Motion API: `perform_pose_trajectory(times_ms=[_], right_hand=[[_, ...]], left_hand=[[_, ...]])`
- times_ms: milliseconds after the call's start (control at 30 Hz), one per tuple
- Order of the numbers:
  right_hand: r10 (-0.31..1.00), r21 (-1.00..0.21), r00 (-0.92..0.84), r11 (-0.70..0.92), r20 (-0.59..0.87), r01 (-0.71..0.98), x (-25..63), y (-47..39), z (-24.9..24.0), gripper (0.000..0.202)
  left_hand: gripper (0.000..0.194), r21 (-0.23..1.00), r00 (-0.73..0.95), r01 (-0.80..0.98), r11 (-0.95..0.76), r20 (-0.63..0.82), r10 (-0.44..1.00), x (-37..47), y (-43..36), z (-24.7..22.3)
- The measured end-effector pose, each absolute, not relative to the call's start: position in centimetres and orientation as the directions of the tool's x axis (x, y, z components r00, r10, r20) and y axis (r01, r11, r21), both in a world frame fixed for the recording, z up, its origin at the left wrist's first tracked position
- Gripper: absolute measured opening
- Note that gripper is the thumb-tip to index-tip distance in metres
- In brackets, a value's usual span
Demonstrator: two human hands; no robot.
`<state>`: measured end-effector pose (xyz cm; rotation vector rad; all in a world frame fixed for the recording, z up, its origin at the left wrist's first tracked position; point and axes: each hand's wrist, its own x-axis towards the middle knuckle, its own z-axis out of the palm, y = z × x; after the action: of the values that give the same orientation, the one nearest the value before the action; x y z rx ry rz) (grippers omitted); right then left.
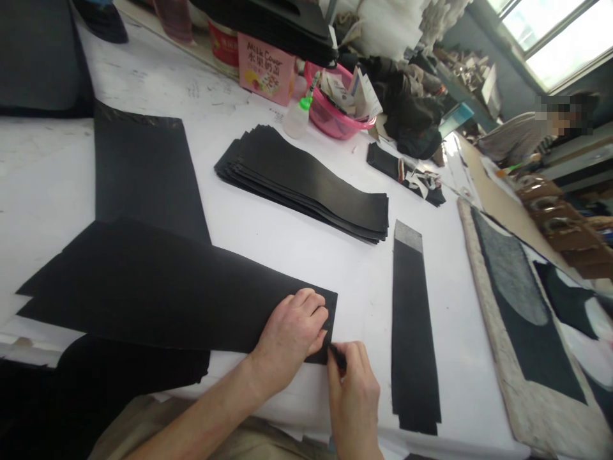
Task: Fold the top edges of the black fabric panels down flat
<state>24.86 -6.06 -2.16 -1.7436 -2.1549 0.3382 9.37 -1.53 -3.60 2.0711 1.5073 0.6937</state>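
A long black sheet lies across the white table with its right end near the front edge. My left hand rests on that end, fingers curled and pressing on the sheet. Just to the right, at the sheet's lower right corner, my right hand pinches a small dark piece; whether it is a tool or part of the sheet is unclear. Behind them sits a stack of black pieces. To the right lies a narrow black strip with a grey end.
Another black sheet lies at the left. At the back are a pink box, a green-capped bottle and a pink basket. A grey padded board holds dark pieces at the right. A person is farther back.
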Motion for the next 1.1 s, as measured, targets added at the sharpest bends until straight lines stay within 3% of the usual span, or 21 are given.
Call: perform_pose_trajectory(times_ms=[467, 833, 967, 1100], right_hand=[[0.980, -0.434, -0.165, 0.197, 0.111, 0.879, 24.7, -6.4, -2.3, 0.019], [0.988, -0.667, 0.152, -0.122, -0.013, 0.735, 26.3, -3.8, 0.1, 0.026], [0.998, -0.653, 0.048, -0.059, -0.036, 0.755, 26.0, -5.4, -0.6, 0.023], [0.999, -0.576, 0.002, 0.018, 0.035, 0.817, 25.0, -6.2, -2.1, 0.022]], left_hand=[[0.022, 0.647, 0.269, 0.707, -0.285, 0.125, 0.955, 9.3, -1.5, -3.5], [0.023, 0.649, 0.258, 0.703, -0.289, 0.146, 0.955, 9.3, -1.7, -3.5], [0.024, 0.655, 0.255, 0.701, -0.282, 0.139, 0.957, 9.2, -1.7, -3.4], [0.023, 0.649, 0.265, 0.707, -0.281, 0.126, 0.956, 9.2, -1.7, -3.4]])
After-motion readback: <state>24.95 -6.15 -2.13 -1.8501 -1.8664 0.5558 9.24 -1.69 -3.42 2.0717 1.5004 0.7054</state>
